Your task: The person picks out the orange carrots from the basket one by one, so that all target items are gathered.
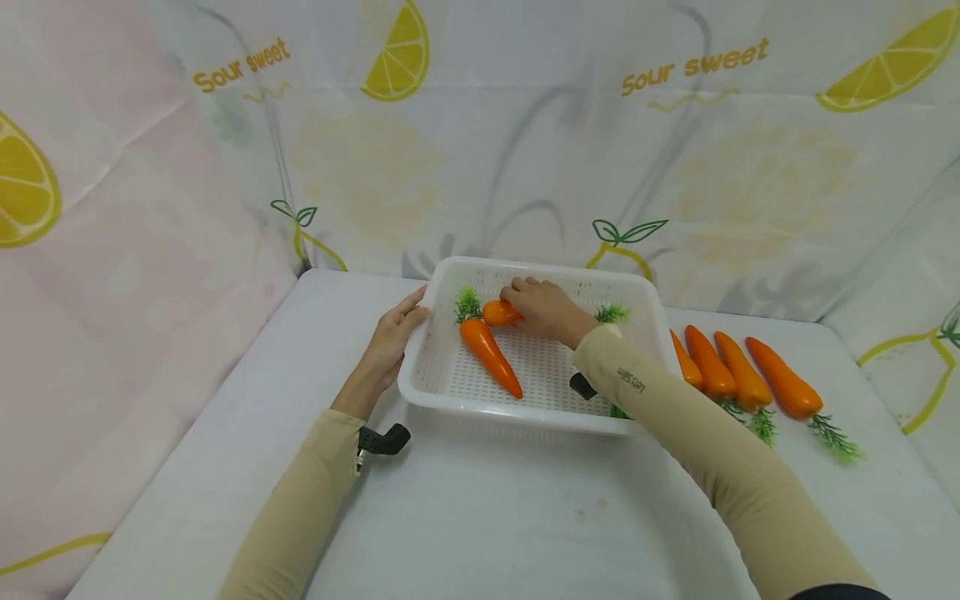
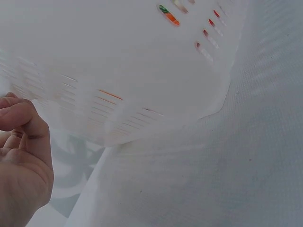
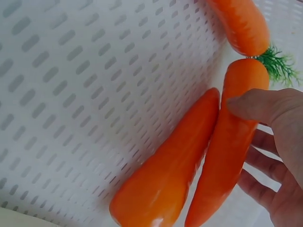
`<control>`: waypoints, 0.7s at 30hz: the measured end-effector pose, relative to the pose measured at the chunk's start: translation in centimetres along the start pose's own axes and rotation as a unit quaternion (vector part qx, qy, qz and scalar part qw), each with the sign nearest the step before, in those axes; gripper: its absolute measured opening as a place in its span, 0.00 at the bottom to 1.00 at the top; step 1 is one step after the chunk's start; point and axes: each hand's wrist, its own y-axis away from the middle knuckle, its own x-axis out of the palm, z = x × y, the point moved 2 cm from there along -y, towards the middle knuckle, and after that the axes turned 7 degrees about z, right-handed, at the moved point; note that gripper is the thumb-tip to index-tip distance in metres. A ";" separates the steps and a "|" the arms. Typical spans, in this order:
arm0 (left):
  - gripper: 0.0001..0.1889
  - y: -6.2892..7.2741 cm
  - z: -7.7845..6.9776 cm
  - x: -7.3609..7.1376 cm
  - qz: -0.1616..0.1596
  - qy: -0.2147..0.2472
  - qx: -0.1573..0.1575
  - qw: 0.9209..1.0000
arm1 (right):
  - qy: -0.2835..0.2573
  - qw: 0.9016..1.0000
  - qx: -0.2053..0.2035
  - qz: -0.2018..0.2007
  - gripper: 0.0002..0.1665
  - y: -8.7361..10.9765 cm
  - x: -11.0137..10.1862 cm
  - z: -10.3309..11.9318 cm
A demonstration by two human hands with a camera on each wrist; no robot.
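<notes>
A white plastic basket (image 1: 517, 421) with slotted walls stands tilted toward me on the table. At its left end my left hand (image 1: 386, 346) grips the rim; the left wrist view shows its curled fingers (image 2: 35, 135) beside the basket's outer wall. Inside the basket, my right hand (image 1: 551, 310) holds an orange carrot (image 3: 227, 137), thumb on one side and fingers on the other, along the far wall. A second carrot (image 3: 163, 177) lies right alongside it. Another carrot (image 1: 491, 358) with a green leafy top (image 1: 468, 304) lies at the basket's left.
Several more carrots (image 1: 783, 379) lie side by side on the table to the right of the basket, leafy ends toward me. A white cloth covers the table (image 1: 525, 517). Behind stands a printed curtain (image 1: 480, 167) with lemon slices.
</notes>
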 end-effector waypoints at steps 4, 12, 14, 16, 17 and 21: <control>0.26 0.0 -0.1 0.0 0.001 -0.004 0.004 1.000 | -0.002 1.000 0.004 0.000 0.23 0.4 -0.3 -0.1; 0.26 -0.1 -0.3 0.0 0.003 -0.005 0.013 1.000 | -0.015 0.999 0.003 -0.042 0.21 1.1 -0.9 -0.2; 0.26 0.0 -0.2 0.0 0.003 -0.008 0.011 1.000 | -0.020 0.999 0.005 -0.045 0.21 1.2 -1.0 -0.3; 0.26 0.0 -0.1 0.0 0.003 -0.010 0.007 1.000 | -0.027 0.999 0.010 -0.042 0.22 1.3 -1.1 -0.4; 0.26 0.0 -0.1 0.0 0.003 -0.011 0.006 1.000 | -0.030 0.999 0.013 -0.041 0.22 1.4 -1.2 -0.4; 0.27 0.2 -0.2 0.1 0.006 -0.012 0.004 1.000 | -0.038 0.998 0.023 -0.034 0.23 2.0 -1.9 -0.6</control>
